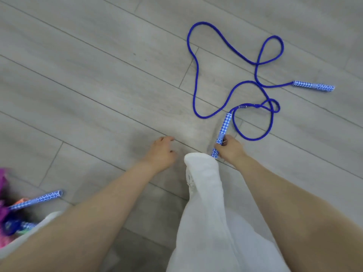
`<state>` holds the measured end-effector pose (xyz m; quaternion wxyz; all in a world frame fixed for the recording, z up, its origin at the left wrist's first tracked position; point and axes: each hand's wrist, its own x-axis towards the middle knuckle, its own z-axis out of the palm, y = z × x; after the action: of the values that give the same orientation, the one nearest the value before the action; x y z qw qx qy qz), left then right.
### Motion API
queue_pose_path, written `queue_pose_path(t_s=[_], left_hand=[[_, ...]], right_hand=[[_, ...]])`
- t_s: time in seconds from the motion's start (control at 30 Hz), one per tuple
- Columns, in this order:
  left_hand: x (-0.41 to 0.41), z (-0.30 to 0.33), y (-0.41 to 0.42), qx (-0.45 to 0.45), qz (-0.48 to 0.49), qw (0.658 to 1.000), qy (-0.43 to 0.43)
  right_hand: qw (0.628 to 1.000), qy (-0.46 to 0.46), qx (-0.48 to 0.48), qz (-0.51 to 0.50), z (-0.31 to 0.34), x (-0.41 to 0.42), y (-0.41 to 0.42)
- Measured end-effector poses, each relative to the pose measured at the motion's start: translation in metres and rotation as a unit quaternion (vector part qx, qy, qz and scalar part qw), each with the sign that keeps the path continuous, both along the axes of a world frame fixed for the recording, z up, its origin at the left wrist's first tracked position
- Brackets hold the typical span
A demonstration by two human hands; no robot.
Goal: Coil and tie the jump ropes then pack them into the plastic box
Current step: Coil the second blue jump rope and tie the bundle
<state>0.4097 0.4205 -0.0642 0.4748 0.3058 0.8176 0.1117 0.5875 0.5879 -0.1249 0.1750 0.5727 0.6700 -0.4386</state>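
A blue jump rope (193,79) lies uncoiled in loose loops on the grey wood floor. My right hand (230,149) grips its near blue-and-white patterned handle (224,128) at the lower end. The rope's other handle (313,86) lies on the floor at the right. My left hand (161,151) hovers over the floor with relaxed fingers and holds nothing. At the bottom left stands the plastic box (21,240), partly cut off, with coloured ropes inside and another blue-and-white handle (37,200) sticking out over its edge.
A white trouser leg (208,203) stands between my two forearms and covers the tip of the held handle. Grey floorboards (98,75) spread to the left and far side.
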Motion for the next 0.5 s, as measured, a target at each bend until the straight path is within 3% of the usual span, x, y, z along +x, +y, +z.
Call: queue_pose_path(t_s=[0.13,0.23,0.33,0.5], left_hand=[[-0.021,0.049,0.008,0.064,0.107,0.992,-0.035],[-0.039,0.090,0.014,0.117,0.202,0.969,-0.084],[-0.062,0.142,0.018,0.156,0.282,0.943,-0.079],[-0.106,0.233,0.001,0.306,0.453,0.829,-0.119]], right_hand=[[0.993,0.064,0.016,0.097,0.055,-0.045,-0.013],[0.976,0.103,0.042,0.188,0.113,-0.087,-0.028],[0.949,0.143,0.058,0.276,0.171,-0.128,-0.041],[0.886,0.176,0.077,0.422,0.272,-0.183,-0.062]])
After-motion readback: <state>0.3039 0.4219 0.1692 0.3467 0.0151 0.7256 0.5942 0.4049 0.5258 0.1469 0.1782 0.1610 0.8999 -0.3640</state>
